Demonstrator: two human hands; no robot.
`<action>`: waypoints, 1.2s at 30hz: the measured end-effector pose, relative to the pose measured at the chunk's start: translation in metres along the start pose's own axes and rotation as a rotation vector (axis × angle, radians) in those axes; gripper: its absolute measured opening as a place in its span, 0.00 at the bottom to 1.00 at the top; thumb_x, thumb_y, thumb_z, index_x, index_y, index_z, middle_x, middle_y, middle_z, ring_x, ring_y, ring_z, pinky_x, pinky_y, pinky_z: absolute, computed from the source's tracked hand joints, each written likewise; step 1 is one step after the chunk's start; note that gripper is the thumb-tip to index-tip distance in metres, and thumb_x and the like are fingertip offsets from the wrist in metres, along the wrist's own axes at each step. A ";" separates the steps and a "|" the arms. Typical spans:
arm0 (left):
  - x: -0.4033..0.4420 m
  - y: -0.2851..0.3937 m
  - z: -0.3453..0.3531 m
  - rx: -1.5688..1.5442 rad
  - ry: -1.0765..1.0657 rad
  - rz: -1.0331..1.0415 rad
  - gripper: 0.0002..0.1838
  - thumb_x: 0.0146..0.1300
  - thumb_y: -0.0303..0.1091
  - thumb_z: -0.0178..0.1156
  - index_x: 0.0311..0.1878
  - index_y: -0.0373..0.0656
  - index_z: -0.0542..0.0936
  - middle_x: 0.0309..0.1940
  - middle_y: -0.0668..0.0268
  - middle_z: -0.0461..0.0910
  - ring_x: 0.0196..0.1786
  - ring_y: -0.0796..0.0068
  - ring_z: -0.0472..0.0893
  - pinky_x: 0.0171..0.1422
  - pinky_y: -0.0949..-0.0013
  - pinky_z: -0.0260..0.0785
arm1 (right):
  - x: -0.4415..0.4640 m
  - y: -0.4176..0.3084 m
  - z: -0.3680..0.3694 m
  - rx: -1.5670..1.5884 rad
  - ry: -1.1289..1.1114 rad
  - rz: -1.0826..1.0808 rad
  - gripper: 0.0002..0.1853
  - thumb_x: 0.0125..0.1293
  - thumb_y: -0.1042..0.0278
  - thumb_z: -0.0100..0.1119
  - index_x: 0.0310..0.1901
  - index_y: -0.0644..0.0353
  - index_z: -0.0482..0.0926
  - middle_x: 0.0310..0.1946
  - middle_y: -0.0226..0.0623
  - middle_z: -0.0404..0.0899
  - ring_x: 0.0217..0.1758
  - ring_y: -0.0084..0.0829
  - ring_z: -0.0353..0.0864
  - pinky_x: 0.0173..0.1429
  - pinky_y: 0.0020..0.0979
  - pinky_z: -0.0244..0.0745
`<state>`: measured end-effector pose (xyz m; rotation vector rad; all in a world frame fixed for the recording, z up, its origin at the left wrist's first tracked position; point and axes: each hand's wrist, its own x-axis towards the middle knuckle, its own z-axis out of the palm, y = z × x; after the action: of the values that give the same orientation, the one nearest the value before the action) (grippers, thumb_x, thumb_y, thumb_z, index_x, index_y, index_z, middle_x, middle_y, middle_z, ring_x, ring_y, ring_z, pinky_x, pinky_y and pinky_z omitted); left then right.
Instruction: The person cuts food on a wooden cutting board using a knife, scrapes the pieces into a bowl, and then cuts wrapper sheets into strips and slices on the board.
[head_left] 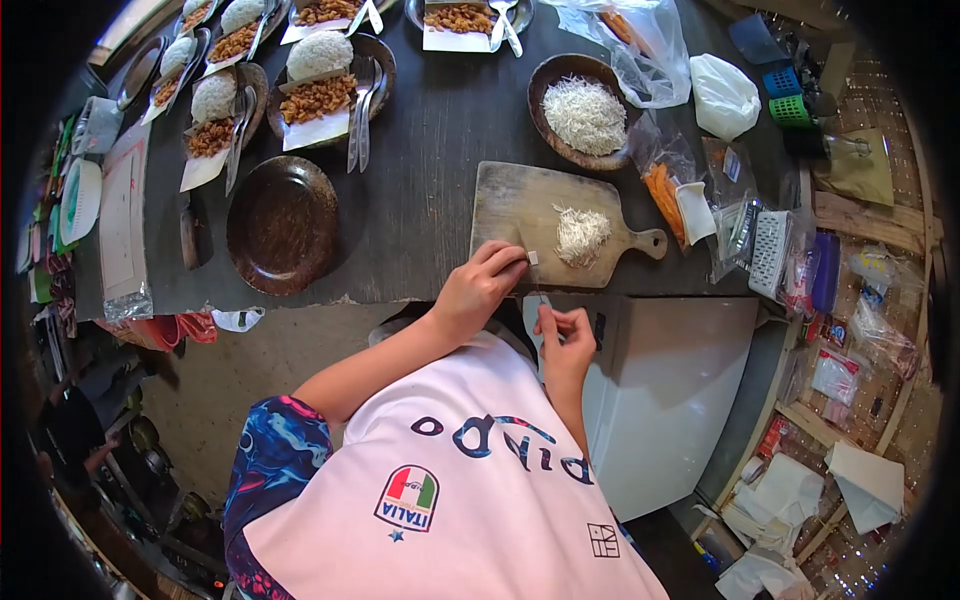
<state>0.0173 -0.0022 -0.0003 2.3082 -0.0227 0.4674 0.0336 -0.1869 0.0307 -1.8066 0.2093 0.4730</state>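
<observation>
A wooden cutting board [505,205] with a round handle lies at the table's front edge, bearing a small pile of thin white shreds [582,236]. My left hand [484,283] is over the board's near left corner, fingers bent together, with a small white piece [532,258] at the fingertips. Just right of it and nearer my body, my right hand [565,335] has its fingers pinched on a thin, narrow item [542,297] too small to identify. Behind the board, a brown bowl [540,85] holds a heap of white shreds [585,115].
An empty brown plate [283,225] and a knife [189,235] lie at left. Behind them are several plates of rice [320,55] with forks and spoons. Right of the board are bagged orange sticks [662,200], a white bag [724,97] and a white basket [768,250].
</observation>
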 end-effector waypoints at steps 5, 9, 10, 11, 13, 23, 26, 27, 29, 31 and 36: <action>-0.001 0.000 0.004 -0.019 0.014 -0.027 0.13 0.60 0.23 0.70 0.49 0.36 0.88 0.52 0.64 0.84 0.57 0.61 0.83 0.59 0.62 0.81 | 0.008 0.008 0.003 -0.003 -0.007 -0.050 0.14 0.74 0.66 0.72 0.36 0.61 0.75 0.28 0.31 0.81 0.30 0.18 0.76 0.41 0.23 0.72; -0.001 0.000 0.002 -0.026 -0.001 -0.035 0.13 0.60 0.23 0.70 0.49 0.36 0.89 0.52 0.64 0.85 0.57 0.61 0.83 0.59 0.62 0.81 | -0.002 -0.011 -0.001 -0.013 -0.002 0.047 0.14 0.74 0.66 0.73 0.36 0.61 0.75 0.28 0.30 0.81 0.30 0.17 0.75 0.36 0.22 0.69; 0.000 0.000 0.001 -0.023 0.004 -0.031 0.13 0.60 0.23 0.70 0.48 0.36 0.89 0.52 0.64 0.85 0.57 0.61 0.83 0.59 0.62 0.81 | -0.007 -0.008 -0.004 -0.012 0.000 0.058 0.14 0.74 0.66 0.72 0.36 0.61 0.75 0.28 0.30 0.81 0.30 0.16 0.75 0.35 0.21 0.68; 0.001 0.001 0.001 -0.021 0.008 -0.026 0.12 0.60 0.23 0.70 0.48 0.36 0.89 0.52 0.64 0.85 0.57 0.61 0.83 0.59 0.62 0.81 | -0.008 -0.004 -0.005 -0.010 0.002 0.069 0.14 0.74 0.65 0.72 0.36 0.61 0.75 0.28 0.29 0.81 0.30 0.15 0.74 0.33 0.21 0.67; 0.001 0.001 0.000 -0.015 0.012 -0.015 0.12 0.60 0.23 0.71 0.48 0.36 0.89 0.52 0.64 0.85 0.57 0.61 0.83 0.59 0.62 0.81 | 0.001 0.005 0.002 0.019 -0.008 -0.045 0.14 0.74 0.65 0.72 0.37 0.60 0.75 0.28 0.29 0.82 0.28 0.13 0.72 0.29 0.20 0.63; 0.001 0.001 -0.001 -0.025 0.022 -0.005 0.12 0.60 0.24 0.70 0.48 0.35 0.88 0.52 0.64 0.85 0.56 0.60 0.83 0.59 0.62 0.81 | 0.005 0.003 0.000 0.029 -0.018 0.019 0.15 0.74 0.64 0.73 0.36 0.59 0.75 0.27 0.30 0.82 0.23 0.12 0.69 0.25 0.20 0.59; -0.003 0.002 0.001 -0.030 0.015 -0.006 0.12 0.60 0.24 0.70 0.48 0.35 0.88 0.52 0.64 0.85 0.57 0.60 0.83 0.59 0.62 0.81 | 0.008 -0.001 0.003 0.069 -0.035 -0.014 0.15 0.74 0.64 0.73 0.36 0.59 0.74 0.26 0.29 0.83 0.22 0.12 0.67 0.24 0.20 0.57; -0.001 0.000 0.000 -0.027 0.018 -0.011 0.12 0.60 0.24 0.70 0.48 0.35 0.88 0.52 0.64 0.85 0.57 0.60 0.83 0.59 0.62 0.81 | 0.005 -0.001 0.000 0.050 -0.028 0.001 0.15 0.74 0.64 0.73 0.36 0.58 0.74 0.27 0.29 0.83 0.22 0.12 0.67 0.24 0.20 0.57; 0.000 0.000 -0.002 -0.037 0.023 -0.021 0.12 0.60 0.24 0.70 0.48 0.35 0.88 0.52 0.64 0.85 0.57 0.61 0.83 0.59 0.62 0.81 | -0.004 0.000 -0.004 0.008 -0.013 0.041 0.15 0.74 0.64 0.72 0.36 0.58 0.74 0.27 0.29 0.83 0.21 0.11 0.67 0.23 0.20 0.56; 0.000 0.001 -0.001 -0.039 0.027 -0.016 0.12 0.60 0.24 0.70 0.48 0.35 0.88 0.52 0.64 0.85 0.57 0.61 0.83 0.59 0.62 0.81 | 0.002 0.002 0.000 0.050 -0.017 0.022 0.15 0.74 0.65 0.73 0.36 0.58 0.74 0.26 0.29 0.82 0.21 0.11 0.67 0.23 0.19 0.56; -0.002 0.002 0.001 -0.045 0.035 -0.036 0.12 0.60 0.24 0.70 0.48 0.36 0.89 0.52 0.65 0.85 0.57 0.61 0.83 0.58 0.62 0.81 | -0.001 0.005 -0.003 0.051 -0.021 0.037 0.15 0.74 0.65 0.72 0.36 0.58 0.74 0.26 0.29 0.82 0.22 0.11 0.67 0.24 0.19 0.57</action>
<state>0.0153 -0.0042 -0.0004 2.2520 0.0253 0.4842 0.0313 -0.1912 0.0278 -1.7495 0.2391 0.5086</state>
